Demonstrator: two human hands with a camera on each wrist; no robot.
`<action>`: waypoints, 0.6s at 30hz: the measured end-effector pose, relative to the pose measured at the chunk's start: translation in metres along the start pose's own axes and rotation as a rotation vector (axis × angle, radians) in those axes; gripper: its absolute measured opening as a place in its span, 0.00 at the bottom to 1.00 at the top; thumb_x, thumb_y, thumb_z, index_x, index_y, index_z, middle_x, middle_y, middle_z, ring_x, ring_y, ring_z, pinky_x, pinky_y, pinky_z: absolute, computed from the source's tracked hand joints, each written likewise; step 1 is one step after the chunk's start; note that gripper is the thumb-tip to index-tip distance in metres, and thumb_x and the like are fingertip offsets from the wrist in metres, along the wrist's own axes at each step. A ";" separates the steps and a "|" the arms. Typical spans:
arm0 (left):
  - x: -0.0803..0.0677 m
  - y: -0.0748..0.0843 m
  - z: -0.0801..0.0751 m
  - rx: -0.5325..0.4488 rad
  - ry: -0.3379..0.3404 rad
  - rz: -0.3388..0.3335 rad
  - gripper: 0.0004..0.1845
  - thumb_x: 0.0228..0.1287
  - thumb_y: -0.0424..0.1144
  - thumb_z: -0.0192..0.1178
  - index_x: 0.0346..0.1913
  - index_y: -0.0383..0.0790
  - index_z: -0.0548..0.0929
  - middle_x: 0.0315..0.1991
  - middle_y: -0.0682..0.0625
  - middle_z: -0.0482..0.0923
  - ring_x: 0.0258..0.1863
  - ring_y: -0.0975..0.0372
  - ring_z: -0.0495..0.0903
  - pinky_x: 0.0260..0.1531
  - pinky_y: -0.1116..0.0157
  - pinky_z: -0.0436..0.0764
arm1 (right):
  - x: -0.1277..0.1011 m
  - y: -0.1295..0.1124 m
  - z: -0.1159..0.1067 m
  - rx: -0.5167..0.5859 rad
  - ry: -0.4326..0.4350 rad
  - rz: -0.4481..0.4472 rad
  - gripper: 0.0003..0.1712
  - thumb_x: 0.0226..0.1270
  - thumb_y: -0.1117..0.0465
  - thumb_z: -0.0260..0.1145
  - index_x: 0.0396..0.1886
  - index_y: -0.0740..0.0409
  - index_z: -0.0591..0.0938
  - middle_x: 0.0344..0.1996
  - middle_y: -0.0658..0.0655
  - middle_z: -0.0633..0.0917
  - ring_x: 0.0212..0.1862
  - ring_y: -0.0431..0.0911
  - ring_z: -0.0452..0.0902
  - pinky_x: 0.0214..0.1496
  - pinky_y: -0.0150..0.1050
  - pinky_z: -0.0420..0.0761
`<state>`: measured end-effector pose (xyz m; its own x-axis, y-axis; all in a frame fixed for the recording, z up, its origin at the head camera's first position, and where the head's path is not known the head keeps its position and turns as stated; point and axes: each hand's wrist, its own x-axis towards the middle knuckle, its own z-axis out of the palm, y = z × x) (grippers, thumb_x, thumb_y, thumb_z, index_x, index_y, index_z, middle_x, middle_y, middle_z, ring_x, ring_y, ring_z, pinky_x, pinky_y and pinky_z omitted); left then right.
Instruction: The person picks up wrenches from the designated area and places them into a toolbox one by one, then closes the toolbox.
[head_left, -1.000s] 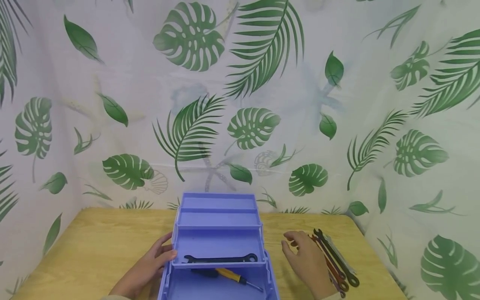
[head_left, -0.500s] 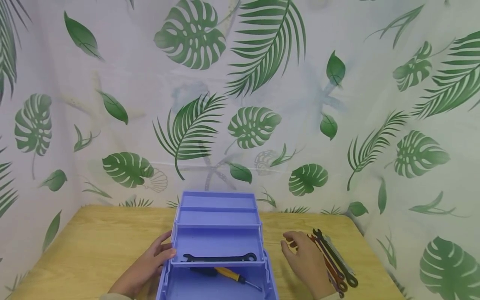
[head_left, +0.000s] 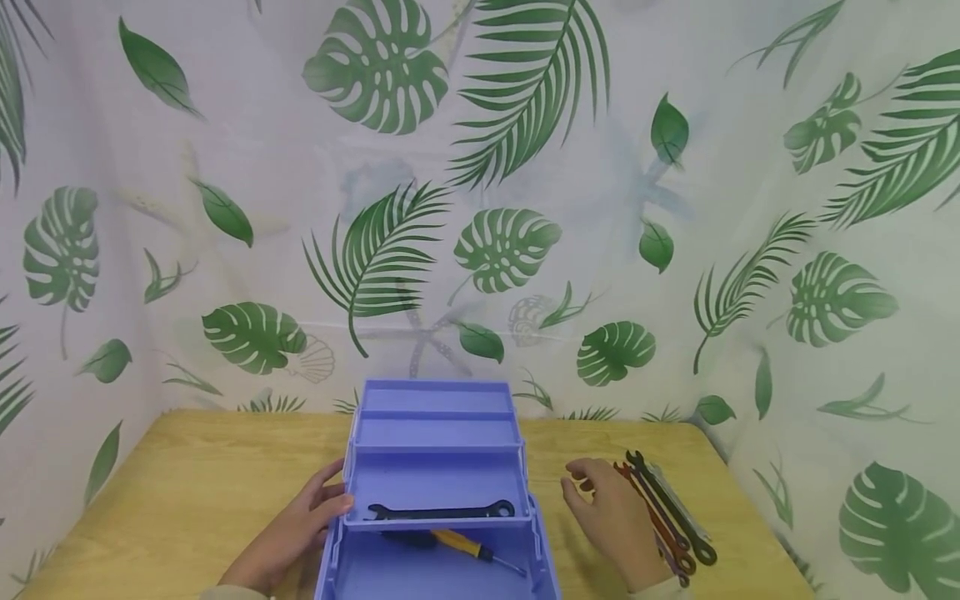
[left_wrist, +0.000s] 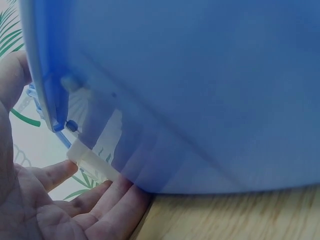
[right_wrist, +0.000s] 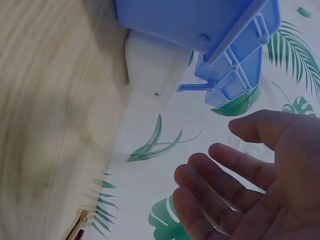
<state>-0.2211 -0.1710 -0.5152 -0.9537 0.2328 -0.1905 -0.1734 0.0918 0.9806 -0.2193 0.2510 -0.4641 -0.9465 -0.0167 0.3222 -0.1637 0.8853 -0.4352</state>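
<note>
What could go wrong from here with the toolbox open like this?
The screwdriver is partly hidden by the tray and might jam if that folds down. The black wrench lies loose in the tray and could slide if the toolbox is bumped. The bunched wrenches lie beside the right grip, so reaching for one may scatter others.
</note>
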 end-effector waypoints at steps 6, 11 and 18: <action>0.000 0.001 0.002 0.008 0.021 -0.001 0.43 0.74 0.52 0.61 0.82 0.44 0.51 0.74 0.28 0.62 0.66 0.41 0.75 0.61 0.45 0.79 | 0.001 0.002 -0.005 0.007 -0.026 0.014 0.13 0.70 0.55 0.71 0.50 0.55 0.87 0.44 0.53 0.88 0.42 0.47 0.84 0.42 0.45 0.84; 0.000 0.000 0.002 -0.001 0.005 0.028 0.42 0.75 0.50 0.60 0.82 0.44 0.51 0.74 0.27 0.61 0.65 0.42 0.76 0.61 0.46 0.79 | -0.001 0.023 -0.014 -0.010 -0.102 0.054 0.18 0.71 0.54 0.70 0.55 0.59 0.85 0.49 0.57 0.88 0.45 0.50 0.84 0.45 0.50 0.85; 0.000 -0.004 0.000 -0.016 -0.021 0.050 0.41 0.76 0.48 0.58 0.82 0.43 0.50 0.75 0.26 0.59 0.65 0.43 0.75 0.61 0.47 0.80 | -0.001 0.064 -0.031 -0.123 -0.283 0.108 0.18 0.69 0.53 0.71 0.48 0.63 0.85 0.40 0.55 0.87 0.39 0.49 0.83 0.42 0.53 0.84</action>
<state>-0.2204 -0.1711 -0.5190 -0.9559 0.2570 -0.1422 -0.1299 0.0642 0.9894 -0.2207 0.3220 -0.4666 -0.9991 -0.0330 0.0261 -0.0399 0.9381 -0.3440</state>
